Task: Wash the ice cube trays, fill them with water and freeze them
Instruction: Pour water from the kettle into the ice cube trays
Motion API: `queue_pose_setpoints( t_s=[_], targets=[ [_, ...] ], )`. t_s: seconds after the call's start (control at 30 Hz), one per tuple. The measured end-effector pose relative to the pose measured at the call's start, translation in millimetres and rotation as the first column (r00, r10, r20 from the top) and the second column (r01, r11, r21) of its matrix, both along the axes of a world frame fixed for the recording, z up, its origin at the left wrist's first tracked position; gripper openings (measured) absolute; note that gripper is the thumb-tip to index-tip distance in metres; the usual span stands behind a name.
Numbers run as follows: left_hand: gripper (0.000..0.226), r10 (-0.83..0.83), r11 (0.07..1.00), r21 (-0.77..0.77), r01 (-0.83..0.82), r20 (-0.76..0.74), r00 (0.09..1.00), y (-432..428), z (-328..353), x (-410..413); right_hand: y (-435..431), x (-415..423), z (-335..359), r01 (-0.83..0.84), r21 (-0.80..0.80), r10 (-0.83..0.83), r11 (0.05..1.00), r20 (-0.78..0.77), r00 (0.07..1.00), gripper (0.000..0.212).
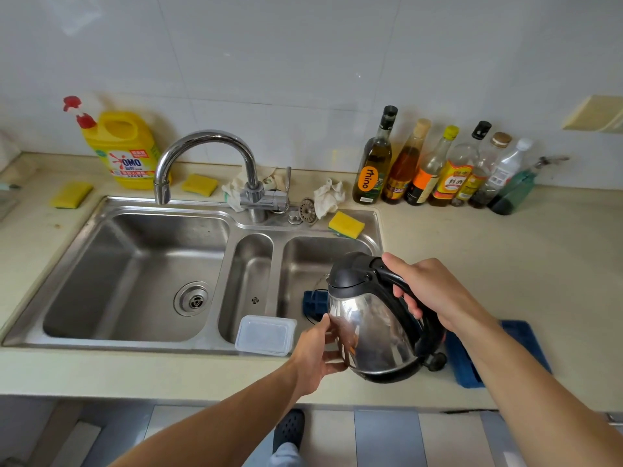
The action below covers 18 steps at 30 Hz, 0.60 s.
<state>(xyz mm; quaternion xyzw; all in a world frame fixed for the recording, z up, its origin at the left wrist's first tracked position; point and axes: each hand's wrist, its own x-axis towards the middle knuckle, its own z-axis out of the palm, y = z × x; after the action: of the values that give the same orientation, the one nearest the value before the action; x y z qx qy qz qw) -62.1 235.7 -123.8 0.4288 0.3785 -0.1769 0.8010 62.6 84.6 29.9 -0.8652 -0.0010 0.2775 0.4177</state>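
Hidden mostly behind kettle: blue tray in right basin; covered partly by right forearm: second blue tray; bottle labels too small to read.

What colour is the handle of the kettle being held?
The handle is black, matching the lid; the kettle body is shiny steel. Head view.

White glazed wall tiles at the far side, glossy, with soft reflections. Beige countertop runs left to right, spotted at the left. Cream wall plate far right. Floor near: grey and pale tiles.
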Motion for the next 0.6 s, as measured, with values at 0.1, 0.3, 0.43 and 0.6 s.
queue_pose_setpoints(
  t_s=[0.1,0.3,0.43,0.6],
  targets=[
    [0.048,-0.004,1.000,0.004,0.004,-0.001,1.000,1.2,-1.4,-1.1,0.6,-0.1,-1.3,-0.005,0.002,0.005,1.000,0.005,1.000,0.065],
    [0.048,-0.016,0.999,0.032,0.015,0.016,1.000,2.7,1.1,6.7,-3.8,0.3,-4.4,0.032,0.037,-0.033,0.999,0.024,0.999,0.064],
    [0.047,-0.034,0.996,0.087,0.029,0.056,0.998,11.6,6.1,21.9,-11.2,3.0,-6.7,0.102,0.101,-0.107,0.990,0.041,0.993,0.065],
    [0.027,-0.168,0.896,0.437,0.078,0.172,0.971,26.3,26.5,57.7,-23.4,11.2,-13.7,0.266,0.205,-0.288,0.942,0.083,0.954,0.067]
  ],
)
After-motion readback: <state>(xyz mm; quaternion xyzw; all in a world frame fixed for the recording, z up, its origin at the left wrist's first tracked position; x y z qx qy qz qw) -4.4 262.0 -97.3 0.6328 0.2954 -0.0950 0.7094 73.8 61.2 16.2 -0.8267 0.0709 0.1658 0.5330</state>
